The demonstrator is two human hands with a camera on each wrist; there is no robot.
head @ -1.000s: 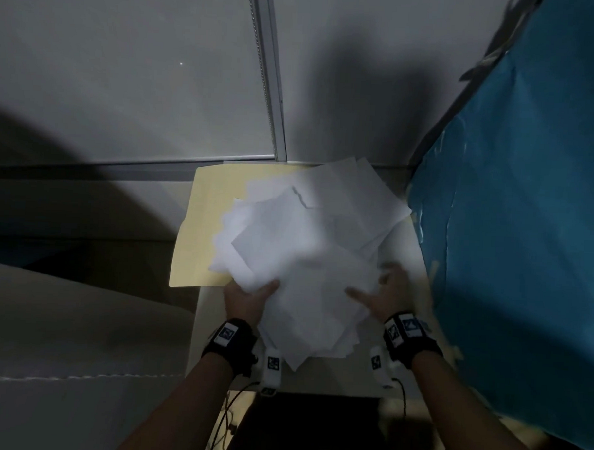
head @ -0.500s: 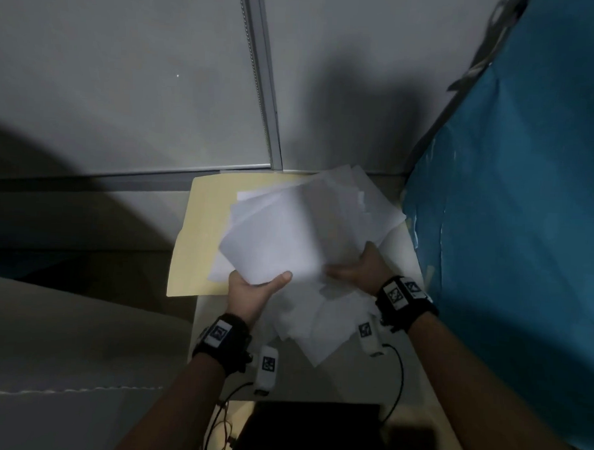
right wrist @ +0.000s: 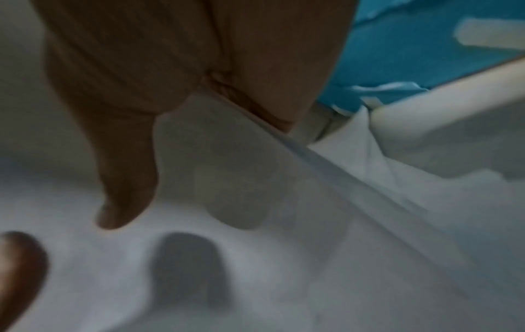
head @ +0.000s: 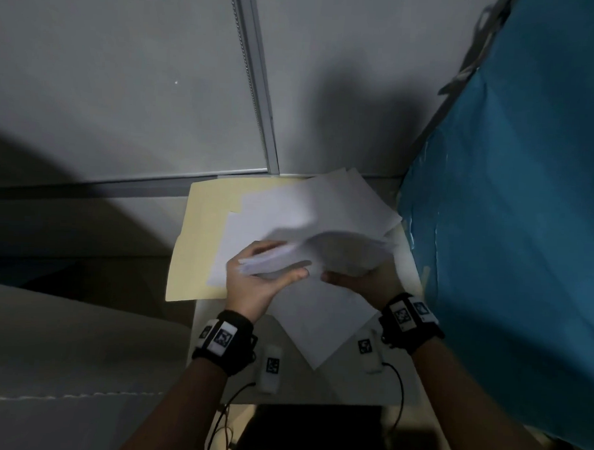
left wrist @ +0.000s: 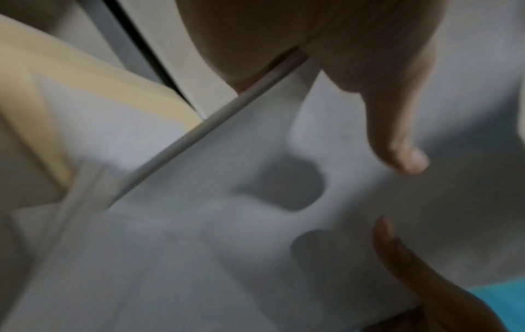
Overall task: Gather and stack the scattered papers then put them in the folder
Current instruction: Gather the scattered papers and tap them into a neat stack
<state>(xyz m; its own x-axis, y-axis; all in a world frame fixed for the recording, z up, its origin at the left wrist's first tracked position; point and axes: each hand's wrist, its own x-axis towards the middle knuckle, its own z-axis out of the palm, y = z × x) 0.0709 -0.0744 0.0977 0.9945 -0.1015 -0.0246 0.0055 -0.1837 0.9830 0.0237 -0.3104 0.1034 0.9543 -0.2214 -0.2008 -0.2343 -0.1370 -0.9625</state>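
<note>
A stack of white papers (head: 335, 250) is lifted off the small table, tilted and blurred. My left hand (head: 262, 277) grips its near left edge, thumb on top. My right hand (head: 364, 278) grips the near right edge. In the left wrist view the stack of white papers (left wrist: 227, 224) fills the frame under my thumb (left wrist: 397, 139); the right wrist view shows the same papers (right wrist: 284, 247) pinched by my thumb (right wrist: 122, 179). A cream folder (head: 203, 227) lies on the table's left half, its cream edge (left wrist: 93, 85) visible. Loose sheets (head: 325, 328) still lie under the hands.
A blue sheet-covered wall (head: 509, 234) stands close on the right. Grey partition panels (head: 125, 81) with a metal post (head: 257, 87) rise behind the small white table (head: 403, 263). A dark object (head: 313, 433) sits below the table's front edge, with cables hanging there.
Both hands drew the spread sheets together and lifted them into one stack. The right hand moved left from flat on the pile to gripping the stack's edge.
</note>
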